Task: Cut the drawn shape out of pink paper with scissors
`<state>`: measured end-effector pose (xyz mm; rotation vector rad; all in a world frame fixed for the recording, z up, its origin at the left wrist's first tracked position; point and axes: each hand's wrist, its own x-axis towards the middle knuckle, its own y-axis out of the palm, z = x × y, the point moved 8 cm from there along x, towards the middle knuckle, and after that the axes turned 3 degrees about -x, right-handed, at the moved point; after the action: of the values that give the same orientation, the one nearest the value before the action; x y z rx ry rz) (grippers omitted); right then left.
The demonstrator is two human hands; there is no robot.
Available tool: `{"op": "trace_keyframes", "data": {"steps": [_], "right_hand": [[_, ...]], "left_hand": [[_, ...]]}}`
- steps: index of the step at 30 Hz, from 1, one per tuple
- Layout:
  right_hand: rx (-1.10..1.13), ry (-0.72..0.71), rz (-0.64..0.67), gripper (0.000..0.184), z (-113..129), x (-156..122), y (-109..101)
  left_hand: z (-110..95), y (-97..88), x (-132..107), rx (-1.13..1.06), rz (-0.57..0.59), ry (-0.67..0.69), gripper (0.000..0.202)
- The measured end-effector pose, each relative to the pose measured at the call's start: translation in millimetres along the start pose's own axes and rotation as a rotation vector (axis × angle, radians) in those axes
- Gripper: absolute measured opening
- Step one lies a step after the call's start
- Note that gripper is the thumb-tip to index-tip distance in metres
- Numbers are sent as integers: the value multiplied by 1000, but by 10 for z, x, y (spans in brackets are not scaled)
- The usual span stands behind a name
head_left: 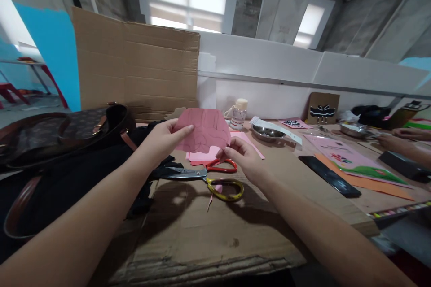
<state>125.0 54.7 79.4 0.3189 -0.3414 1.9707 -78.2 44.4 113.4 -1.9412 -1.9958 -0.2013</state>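
Observation:
I hold a pink paper cut-out (204, 130) up in front of me with both hands. My left hand (164, 138) pinches its left edge, thumb on the front. My right hand (243, 157) grips its lower right corner between fingers and thumb. The paper carries curved pencil lines. Below it on the cardboard mat (202, 228) lie scissors (208, 178) with one red and one yellow handle, blades pointing left, and a stack of pink paper sheets (202, 156).
A brown handbag (60, 136) and black cloth lie at left. A tall cardboard sheet (134, 69) stands behind. At right are a small bottle (238, 114), metal bowls (267, 132), a black phone (329, 176), coloured paper crafts (357, 166), and another person's hands (400, 141).

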Motion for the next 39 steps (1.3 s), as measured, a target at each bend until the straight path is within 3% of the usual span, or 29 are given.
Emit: {"op": "trace_keyframes", "data": {"steps": [5, 8, 11, 15, 20, 25, 30, 34, 39], "right_hand": [[-131, -107, -36, 43, 129, -5, -56], [-176, -101, -56, 45, 122, 10, -82], [-197, -19, -38, 40, 32, 12, -51], [50, 33, -56, 35, -42, 14, -37], [138, 20, -33, 37, -85, 43, -18], [-349, 9, 216, 28, -173, -33, 128], [-831, -6, 508, 52, -289, -167, 241], [-941, -44, 550, 49, -325, -156, 281], [-1018, -80, 494, 46, -308, -182, 353]], "left_hand": [[-98, -29, -18, 294, 57, 69, 42], [-134, 0, -40, 375, 89, 100, 39], [-149, 29, -50, 290, 86, 110, 39], [-101, 108, -55, 36, 87, 75, 44], [-16, 321, -100, 124, 215, 19, 42], [-155, 115, -74, 140, 32, 154, 41], [-379, -149, -96, 161, -131, 265, 43], [-504, -235, -170, 187, -217, 267, 38], [-548, -234, -204, 107, -191, 293, 31]]}}
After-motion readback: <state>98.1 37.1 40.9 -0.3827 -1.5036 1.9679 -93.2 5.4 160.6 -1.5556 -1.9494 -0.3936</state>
